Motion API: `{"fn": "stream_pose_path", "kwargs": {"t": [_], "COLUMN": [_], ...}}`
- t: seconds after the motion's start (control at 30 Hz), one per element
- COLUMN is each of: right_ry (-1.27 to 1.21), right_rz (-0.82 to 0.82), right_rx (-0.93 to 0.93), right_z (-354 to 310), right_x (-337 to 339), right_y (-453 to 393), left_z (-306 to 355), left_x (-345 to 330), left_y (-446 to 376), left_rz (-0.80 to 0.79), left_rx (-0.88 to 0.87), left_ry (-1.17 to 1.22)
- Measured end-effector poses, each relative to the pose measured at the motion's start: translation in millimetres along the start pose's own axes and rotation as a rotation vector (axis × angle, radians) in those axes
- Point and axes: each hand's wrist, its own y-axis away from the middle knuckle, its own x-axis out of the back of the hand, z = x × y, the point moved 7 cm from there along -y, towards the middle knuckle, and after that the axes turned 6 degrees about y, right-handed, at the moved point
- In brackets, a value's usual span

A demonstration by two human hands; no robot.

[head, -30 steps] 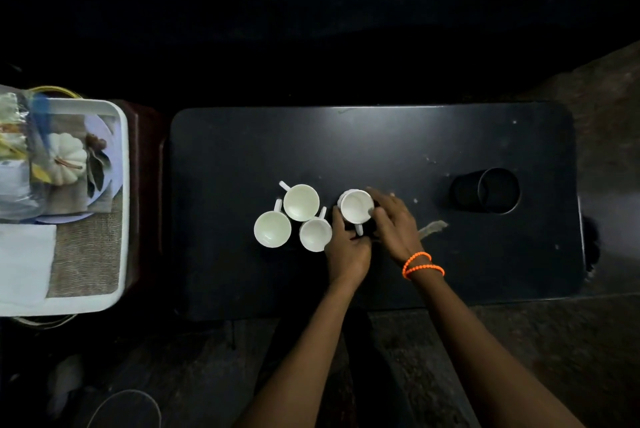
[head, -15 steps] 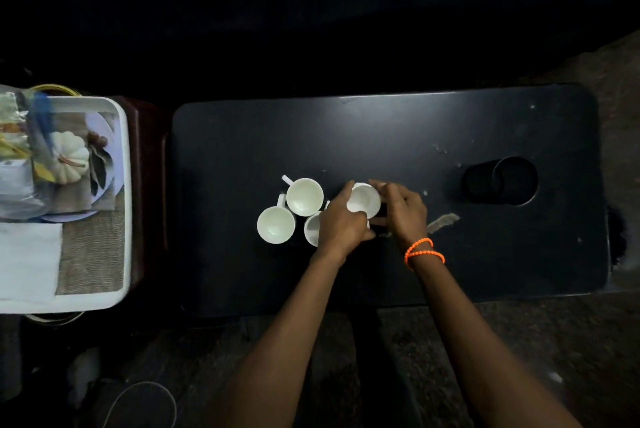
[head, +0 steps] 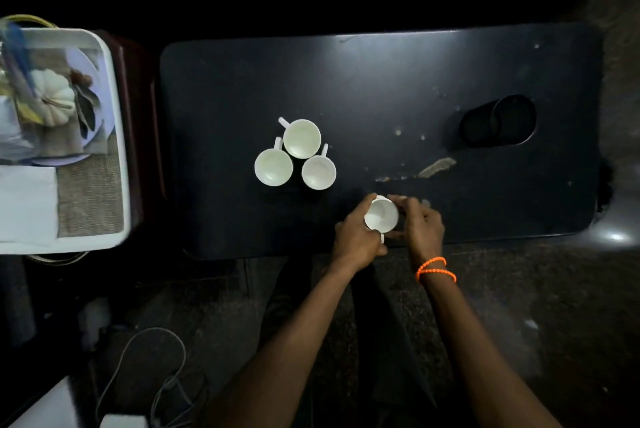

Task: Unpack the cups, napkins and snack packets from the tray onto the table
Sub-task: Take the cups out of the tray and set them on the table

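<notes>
Three white cups stand in a tight cluster on the black table [head: 381,81]: one at the back [head: 301,138], one at the front left [head: 273,167], one at the front right [head: 318,172]. A fourth white cup [head: 381,213] is near the table's front edge, its handle pointing toward me. My left hand [head: 356,237] grips its left side and my right hand [head: 420,226] its right side. The white tray [head: 119,136] sits to the left of the table with a white napkin [head: 26,202] and snack packets [head: 20,108] in it.
A black cup holder recess [head: 498,121] lies at the table's right. Scuffs and a torn patch [head: 436,167] mark the surface. A dark red stand [head: 142,115] lies between tray and table. Cables [head: 149,375] run over the floor at the lower left.
Both hands have drawn the fourth cup away from the cluster, toward the table's front edge. The other three cups have stayed put.
</notes>
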Motion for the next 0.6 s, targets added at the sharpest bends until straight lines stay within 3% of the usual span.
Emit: {"fn": "stream_pose_path", "kwargs": {"t": [0.47, 0.6], "right_ry": [0.007, 0.091], "right_rz": [-0.02, 0.088], "right_rx": [0.012, 0.155], "right_z": [6, -15], "right_x": [-4, 1], "right_y": [-1, 2], "left_z": [-4, -7], "left_x": [-2, 18], "left_y": [0, -4], "left_rz": [0.026, 0.107], "left_rx": [-0.026, -0.025], "left_ry": [-0.064, -0.071]}}
